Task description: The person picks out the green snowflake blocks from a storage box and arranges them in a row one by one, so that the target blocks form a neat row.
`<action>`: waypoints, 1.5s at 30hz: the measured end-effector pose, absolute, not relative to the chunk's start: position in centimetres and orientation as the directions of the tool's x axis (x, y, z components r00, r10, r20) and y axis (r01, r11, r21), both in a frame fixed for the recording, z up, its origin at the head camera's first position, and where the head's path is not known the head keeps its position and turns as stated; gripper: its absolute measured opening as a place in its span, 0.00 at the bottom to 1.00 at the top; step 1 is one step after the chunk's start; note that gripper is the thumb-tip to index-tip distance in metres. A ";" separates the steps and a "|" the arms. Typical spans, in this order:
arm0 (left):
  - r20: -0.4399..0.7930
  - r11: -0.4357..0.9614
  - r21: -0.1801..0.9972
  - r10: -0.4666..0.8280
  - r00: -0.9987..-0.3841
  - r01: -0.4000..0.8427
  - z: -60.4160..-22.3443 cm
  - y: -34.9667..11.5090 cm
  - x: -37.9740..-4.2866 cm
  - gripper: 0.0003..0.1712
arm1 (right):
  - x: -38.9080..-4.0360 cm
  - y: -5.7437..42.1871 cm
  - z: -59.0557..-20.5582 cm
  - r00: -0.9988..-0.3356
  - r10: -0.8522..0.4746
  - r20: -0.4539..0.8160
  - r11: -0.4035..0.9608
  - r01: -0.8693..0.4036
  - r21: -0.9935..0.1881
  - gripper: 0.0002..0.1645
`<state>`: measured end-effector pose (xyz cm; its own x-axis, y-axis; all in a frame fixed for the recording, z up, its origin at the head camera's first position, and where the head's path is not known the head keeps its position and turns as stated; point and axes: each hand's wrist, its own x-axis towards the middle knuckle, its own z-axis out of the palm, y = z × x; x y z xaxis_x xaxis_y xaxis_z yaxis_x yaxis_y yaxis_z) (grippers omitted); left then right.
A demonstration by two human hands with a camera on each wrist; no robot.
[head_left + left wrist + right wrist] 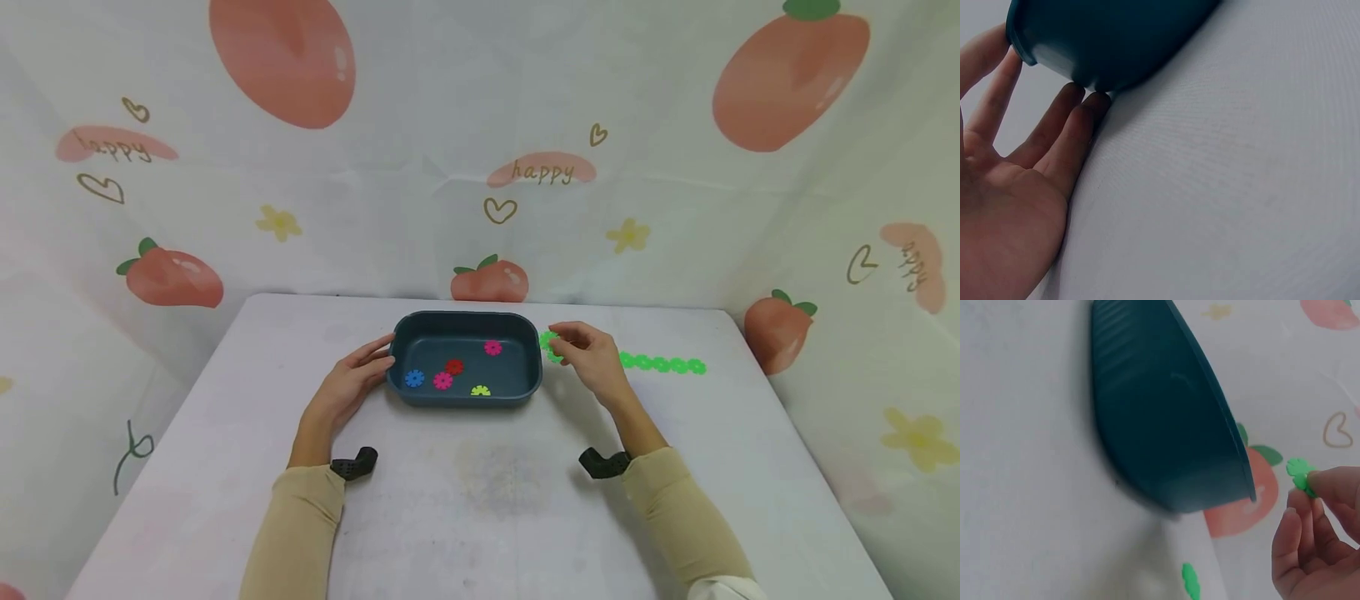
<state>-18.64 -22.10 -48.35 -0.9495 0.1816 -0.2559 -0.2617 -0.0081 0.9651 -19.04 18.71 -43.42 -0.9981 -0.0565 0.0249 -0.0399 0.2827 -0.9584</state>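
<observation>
A dark teal rectangular basin [465, 402] stands on the white table with several notched plastic discs in it: a blue disc [415, 378], pink discs [443, 381], a red disc [454, 367] and a yellow disc [481, 390]. My left hand [351, 383] rests against the basin's left side, its extended fingers [1063, 140] touching the outer wall and rim. Just beyond the basin's right rim, my right hand [592, 362] pinches green notched discs [1299, 470] between thumb and fingertips. The held discs overlap each other, partly hidden by the thumb.
A straight row of green discs [661, 364] lies on the table to the right of my right hand, its near end hidden behind the hand. A pale cloth backdrop [420, 225] with fruit prints hangs behind the table's back edge.
</observation>
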 end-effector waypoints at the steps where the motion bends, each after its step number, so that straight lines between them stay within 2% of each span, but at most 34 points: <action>1: -0.255 -0.013 0.965 0.182 -0.950 -0.261 -48.4 -22.1 -18.7 0.36 | -19.0 19.0 -43.5 -0.998 -0.052 0.020 0.285 -0.034 -0.958 0.20; 15: -0.234 -0.024 0.970 0.195 -0.952 -0.244 -48.4 -21.9 -18.8 0.36 | -18.5 22.8 -43.6 -1.000 -0.013 -0.025 0.257 0.021 -0.966 0.23; 30: -0.239 -0.030 0.968 0.177 -0.955 -0.248 -48.4 -21.7 -18.7 0.35 | -18.3 26.2 -44.2 -0.992 0.100 -0.074 0.056 0.079 -0.995 0.25; 39: -0.233 -0.031 0.970 0.196 -0.953 -0.243 -48.4 -21.8 -18.8 0.35 | -18.3 28.7 -44.3 -0.978 0.191 -0.079 0.089 0.097 -0.991 0.22; 45: -0.232 -0.031 0.970 0.196 -0.953 -0.243 -48.4 -22.1 -18.7 0.35 | -18.1 30.2 -44.3 -0.961 0.245 -0.127 -0.003 0.130 -0.991 0.20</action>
<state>-18.73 -22.10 -48.44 -0.9527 0.1957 -0.2323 -0.2428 -0.0310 0.9696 -18.10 30.24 -44.28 -0.9612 0.2448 -0.1273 0.1305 -0.0031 -0.9914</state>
